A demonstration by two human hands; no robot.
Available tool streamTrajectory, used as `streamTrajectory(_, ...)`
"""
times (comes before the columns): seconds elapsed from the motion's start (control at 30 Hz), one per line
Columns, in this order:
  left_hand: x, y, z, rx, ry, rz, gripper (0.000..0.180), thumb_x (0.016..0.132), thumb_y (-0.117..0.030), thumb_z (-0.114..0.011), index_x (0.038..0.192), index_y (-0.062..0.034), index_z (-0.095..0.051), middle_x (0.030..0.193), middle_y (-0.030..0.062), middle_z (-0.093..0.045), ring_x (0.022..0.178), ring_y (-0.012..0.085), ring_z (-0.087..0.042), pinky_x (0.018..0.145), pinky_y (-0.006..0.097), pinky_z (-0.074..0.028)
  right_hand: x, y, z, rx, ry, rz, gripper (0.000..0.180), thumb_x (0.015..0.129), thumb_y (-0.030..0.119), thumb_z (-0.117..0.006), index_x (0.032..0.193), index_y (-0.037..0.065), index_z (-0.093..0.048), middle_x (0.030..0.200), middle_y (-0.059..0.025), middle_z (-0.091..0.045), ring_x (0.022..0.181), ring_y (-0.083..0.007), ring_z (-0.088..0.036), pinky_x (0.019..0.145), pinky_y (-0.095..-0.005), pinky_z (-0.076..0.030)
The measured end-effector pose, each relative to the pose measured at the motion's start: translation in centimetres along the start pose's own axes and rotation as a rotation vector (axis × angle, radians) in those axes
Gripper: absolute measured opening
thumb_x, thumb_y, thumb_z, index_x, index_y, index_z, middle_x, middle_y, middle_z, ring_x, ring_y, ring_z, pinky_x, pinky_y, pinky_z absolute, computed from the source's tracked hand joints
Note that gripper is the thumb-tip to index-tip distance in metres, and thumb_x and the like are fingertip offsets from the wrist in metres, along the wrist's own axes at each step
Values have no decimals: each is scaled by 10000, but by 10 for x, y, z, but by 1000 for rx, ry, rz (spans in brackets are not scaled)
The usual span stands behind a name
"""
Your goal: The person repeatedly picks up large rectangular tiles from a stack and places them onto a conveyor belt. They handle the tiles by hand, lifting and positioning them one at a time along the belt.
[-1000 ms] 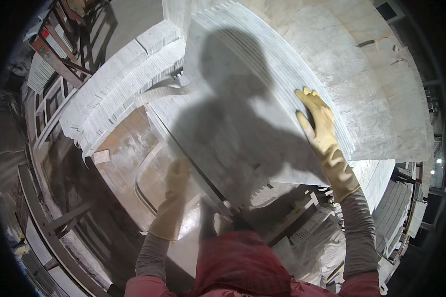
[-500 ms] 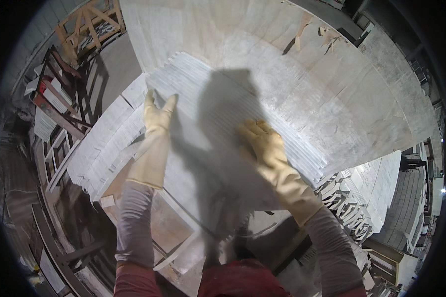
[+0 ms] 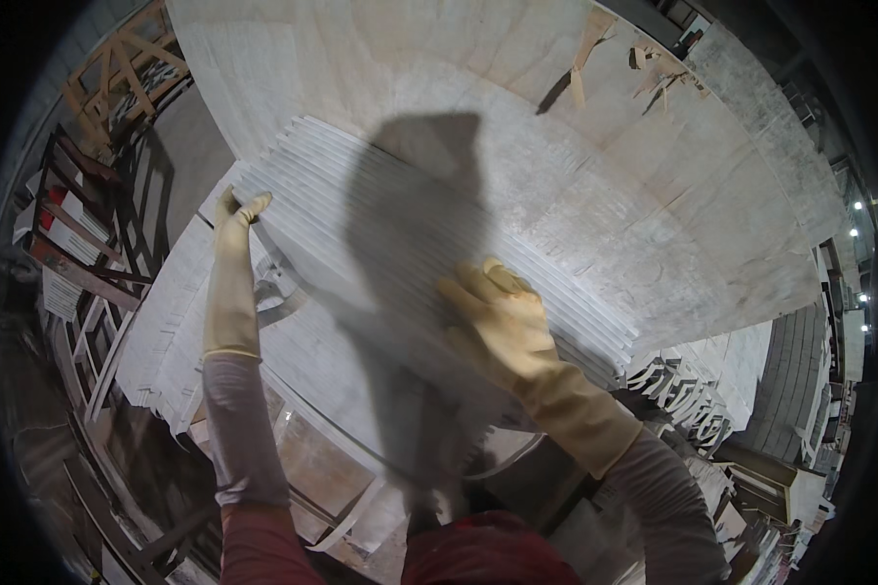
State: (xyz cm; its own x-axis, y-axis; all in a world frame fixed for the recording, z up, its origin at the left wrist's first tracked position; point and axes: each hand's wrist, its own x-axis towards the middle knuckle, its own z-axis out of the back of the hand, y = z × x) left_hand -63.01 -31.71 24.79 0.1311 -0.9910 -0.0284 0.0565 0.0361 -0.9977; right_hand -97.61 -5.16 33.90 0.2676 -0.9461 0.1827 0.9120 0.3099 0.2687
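A stack of thin pale grey slabs (image 3: 307, 161) stands on edge, its long edges running from upper left to lower right. My left hand (image 3: 237, 210), in a yellow rubber glove, is at the left end of the front slab, its thumb and fingers closed around the corner. My right hand (image 3: 498, 317), gloved alike, rests on the front of the stack right of the middle. Its fingers are spread and hold nothing. My shadow darkens the middle of the stack and blurs the slab edges there.
A large pale board (image 3: 654, 185) with splintered patches rises behind the stack. Wooden crate framing (image 3: 117, 78) and a reddish metal rack (image 3: 88, 263) stand at left. Broken offcuts (image 3: 683, 395) are piled at lower right, near grey stacked strips (image 3: 785, 375).
My left hand has moved left and its fingers have closed at the slab's corner. My right hand has shifted slightly left and down. The whole view has turned a little.
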Motion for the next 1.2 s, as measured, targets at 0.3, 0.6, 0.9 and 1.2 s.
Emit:
streamTrajectory(0.3, -8, -23, -5, 137, -117, 83, 866, 658, -222, -921, 1368, 20, -488, 1230, 180, -639, 1178, 304, -590, 1043, 437, -446, 3, 0, -1, -55, 66, 20, 462, 852, 227, -691, 1290, 98, -622, 1295, -83, -587, 1131, -287, -562, 966, -407, -492)
streamTrajectory(0.6, -4, -20, -6, 131, -140, 47, 703, 622, -173, -939, 1161, -13, -517, 1070, 122, -635, 1024, 239, -592, 947, 385, -477, 7, 7, 11, -207, 263, -42, 569, 952, 367, -643, 1445, 111, -521, 1487, -72, -517, 1266, -263, -518, 1157, -348, -397)
streamTrajectory(0.9, -8, -23, 0, 167, -88, 26, 703, 654, -217, -926, 1202, -3, -541, 1093, 102, -617, 1079, 241, -567, 1026, 369, -419, 3, 6, 5, 19, 11, -14, 584, 807, 173, -807, 1347, 63, -613, 1360, -186, -614, 1247, -396, -572, 1061, -474, -499)
streamTrajectory(1.2, 1, -3, 5, 139, -127, -31, 758, 658, -227, -897, 1277, 9, -528, 1197, 114, -573, 1181, 264, -527, 1083, 362, -374, 5, 3, 6, 84, 21, -12, 611, 762, 121, -814, 1334, 45, -614, 1354, -202, -609, 1218, -424, -577, 1019, -496, -529)
